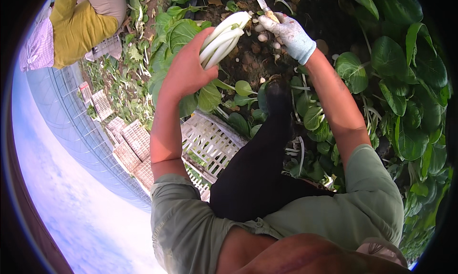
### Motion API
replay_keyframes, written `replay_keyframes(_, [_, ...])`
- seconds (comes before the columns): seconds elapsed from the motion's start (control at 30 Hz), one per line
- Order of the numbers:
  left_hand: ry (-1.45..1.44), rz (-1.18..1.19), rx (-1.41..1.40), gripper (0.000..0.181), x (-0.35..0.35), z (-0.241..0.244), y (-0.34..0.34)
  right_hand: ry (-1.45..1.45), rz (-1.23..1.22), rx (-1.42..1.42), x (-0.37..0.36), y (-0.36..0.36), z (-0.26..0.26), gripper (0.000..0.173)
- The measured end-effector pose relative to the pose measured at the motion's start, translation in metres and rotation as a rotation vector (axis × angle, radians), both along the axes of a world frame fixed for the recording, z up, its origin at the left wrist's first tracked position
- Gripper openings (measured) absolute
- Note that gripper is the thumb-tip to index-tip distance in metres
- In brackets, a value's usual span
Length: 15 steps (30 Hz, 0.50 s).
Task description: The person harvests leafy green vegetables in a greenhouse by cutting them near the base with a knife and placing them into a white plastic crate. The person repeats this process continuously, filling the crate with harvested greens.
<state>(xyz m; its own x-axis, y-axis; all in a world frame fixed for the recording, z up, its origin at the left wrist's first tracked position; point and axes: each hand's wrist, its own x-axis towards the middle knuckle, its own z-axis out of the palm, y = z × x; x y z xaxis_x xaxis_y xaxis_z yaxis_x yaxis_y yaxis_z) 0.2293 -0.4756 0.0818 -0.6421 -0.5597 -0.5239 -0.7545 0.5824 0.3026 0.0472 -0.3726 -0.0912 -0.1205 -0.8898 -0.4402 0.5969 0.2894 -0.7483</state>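
My bare left hand [189,66] is closed around the white stalks of leafy greens [223,41], resembling bok choy. Their pale base points toward my right hand, and broad green leaves spread beyond my left hand. My right hand [288,32], in a soiled white and light blue knit glove, grips the handle of a knife [260,0]. The blade extends toward the top edge of the view, where its tip is cut off. The knife is a little apart from the stalks. Small pale cut stubs [263,37] lie on dark soil below the gloved hand.
Rows of leafy plants [411,127] stand at the right. A white plastic crate [204,141] is beside my black-clad leg [254,166]. Stacked crates [136,141] are farther left. A co-worker in a yellow top [84,30] is at upper left, near another crate [105,47].
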Motion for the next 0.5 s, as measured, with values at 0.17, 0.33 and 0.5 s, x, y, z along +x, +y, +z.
replay_keyframes(0.17, [0.151,-0.298,-0.285,0.092,0.013,-0.013,0.034,-0.005,-0.014,-0.092,0.015,0.003,0.015,0.038])
replay_keyframes(0.33, [-0.028,-0.039,-0.145,0.075,0.016,-0.013,0.044,0.120,0.083,-0.064,0.011,0.022,0.024,0.023])
replay_keyframes(0.5, [-0.432,-0.380,-0.070,0.042,0.025,-0.004,0.054,1.045,0.196,0.053,0.019,0.017,-0.020,0.025])
